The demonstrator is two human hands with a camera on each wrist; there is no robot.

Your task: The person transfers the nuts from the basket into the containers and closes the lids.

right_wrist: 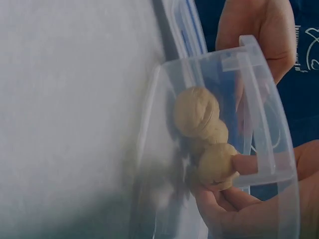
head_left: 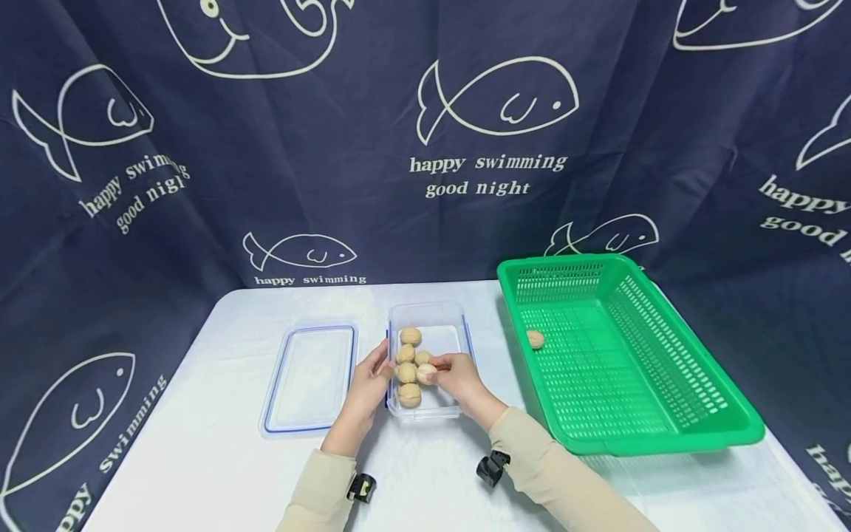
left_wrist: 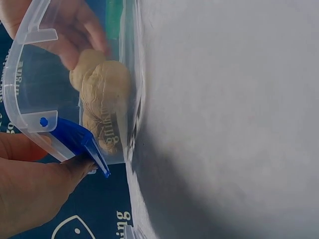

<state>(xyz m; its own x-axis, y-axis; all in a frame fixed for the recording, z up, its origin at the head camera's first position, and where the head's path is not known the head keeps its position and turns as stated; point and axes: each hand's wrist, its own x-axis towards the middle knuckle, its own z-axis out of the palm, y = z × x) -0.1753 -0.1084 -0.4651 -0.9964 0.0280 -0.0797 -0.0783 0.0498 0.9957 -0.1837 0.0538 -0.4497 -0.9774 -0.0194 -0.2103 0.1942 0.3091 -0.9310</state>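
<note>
A clear plastic food container (head_left: 448, 405) with blue side latches stands on the table, several walnuts (head_left: 410, 395) lined up along its left half. My left hand (head_left: 366, 386) holds its left wall; in the left wrist view, thumb and finger pinch the rim beside a blue latch (left_wrist: 79, 139). Reaching over the right side, my right hand (head_left: 462, 377) pinches a walnut (right_wrist: 218, 163) between thumb and fingers, low inside the container and close against the other walnuts. One more walnut (head_left: 535, 339) lies in the green basket (head_left: 665, 443), near its left wall.
The container's lid (head_left: 311, 378), clear with a blue seal, lies flat on the white table (head_left: 219, 414) left of the container. The large green basket fills the right side. A dark curtain (head_left: 372, 214) with fish prints hangs behind the table.
</note>
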